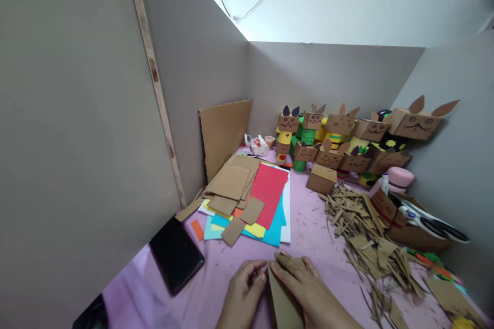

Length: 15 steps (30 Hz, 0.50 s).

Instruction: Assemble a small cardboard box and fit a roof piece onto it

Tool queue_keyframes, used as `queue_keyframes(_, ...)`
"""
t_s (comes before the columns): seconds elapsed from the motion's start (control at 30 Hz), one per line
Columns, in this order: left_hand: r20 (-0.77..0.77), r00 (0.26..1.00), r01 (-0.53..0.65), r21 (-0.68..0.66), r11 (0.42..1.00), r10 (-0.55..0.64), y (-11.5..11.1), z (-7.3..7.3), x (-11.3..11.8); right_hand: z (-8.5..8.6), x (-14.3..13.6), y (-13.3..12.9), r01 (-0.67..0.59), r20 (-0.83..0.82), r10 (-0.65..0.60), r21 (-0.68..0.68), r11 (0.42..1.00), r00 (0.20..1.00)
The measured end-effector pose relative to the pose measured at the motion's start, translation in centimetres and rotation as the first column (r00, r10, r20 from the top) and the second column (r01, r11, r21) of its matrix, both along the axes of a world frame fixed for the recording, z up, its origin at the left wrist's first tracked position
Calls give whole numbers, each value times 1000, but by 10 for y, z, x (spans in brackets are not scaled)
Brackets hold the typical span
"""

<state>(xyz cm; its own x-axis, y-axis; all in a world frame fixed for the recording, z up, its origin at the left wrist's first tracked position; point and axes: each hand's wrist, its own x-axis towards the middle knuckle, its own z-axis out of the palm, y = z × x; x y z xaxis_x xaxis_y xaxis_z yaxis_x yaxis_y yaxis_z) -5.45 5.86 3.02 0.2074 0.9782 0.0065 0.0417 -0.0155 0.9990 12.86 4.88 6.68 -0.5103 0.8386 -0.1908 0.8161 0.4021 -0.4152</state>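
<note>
A folded piece of brown cardboard (283, 304), perhaps a small box, lies at the near edge of the pink cloth, its lower end cut off by the view. My left hand (245, 290) pinches its far left corner between thumb and fingers. A tiny bit of red shows beside those fingertips; what it is I cannot make out. My right hand (304, 285) rests across the top of the cardboard, its fingers curled over the far and right sides. Beyond the hands lie two small cardboard pieces (233, 231) on coloured paper sheets (270, 193).
A black phone or tablet (176, 255) lies to the left. Stacked cardboard sheets (227, 181) stand behind the paper. Cardboard scraps (366, 247) cover the right side, beside a cardboard box (412, 231) holding scissors (434, 223). Cardboard animal figures (339, 124) line the back.
</note>
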Motion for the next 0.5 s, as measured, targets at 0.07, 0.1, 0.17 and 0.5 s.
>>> queue_keyframes(0.07, -34, 999, 6, 18, 1000, -5, 2, 5, 1, 0, 0, 1, -3, 7, 3, -7, 1000, 1000)
queue_keyframes(0.1, -47, 999, -5, 22, 1000, 6, 2, 6, 1, 0, 0, 1, -1, 21, 1, -18, 1000, 1000)
queue_keyframes(0.17, -57, 997, -43, 21, 999, 45, 4, 8, -1, 1, -1, 2, 2, 36, -1, -38, 999, 999)
queue_keyframes(0.5, 167, 958, -199, -190, 962, 231, 21, 18, -29, 7, -4, 6, 6, 36, -4, -65, 998, 999)
